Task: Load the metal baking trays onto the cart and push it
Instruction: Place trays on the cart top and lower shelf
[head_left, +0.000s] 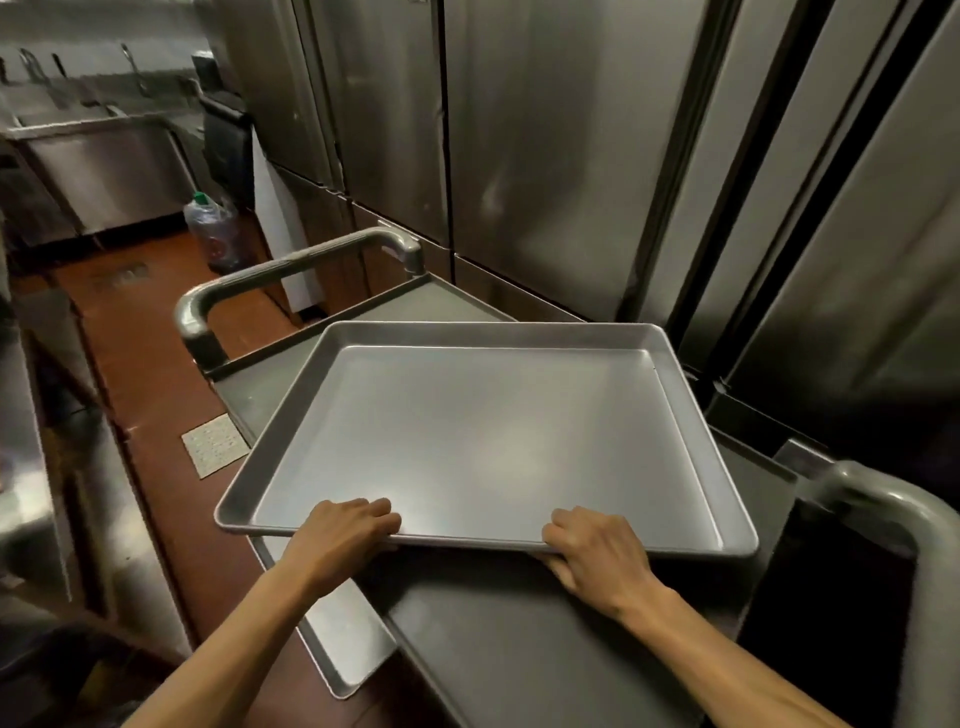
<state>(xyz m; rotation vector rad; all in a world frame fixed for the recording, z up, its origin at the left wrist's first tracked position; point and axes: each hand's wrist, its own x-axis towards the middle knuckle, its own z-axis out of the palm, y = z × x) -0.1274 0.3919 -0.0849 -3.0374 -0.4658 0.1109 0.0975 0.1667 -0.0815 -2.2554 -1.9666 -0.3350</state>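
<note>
The grey cart's top shelf (545, 649) bears a second baking tray (348, 639) at seven o'clock, its corner jutting past the shelf's edge over the red floor (156, 374).
</note>
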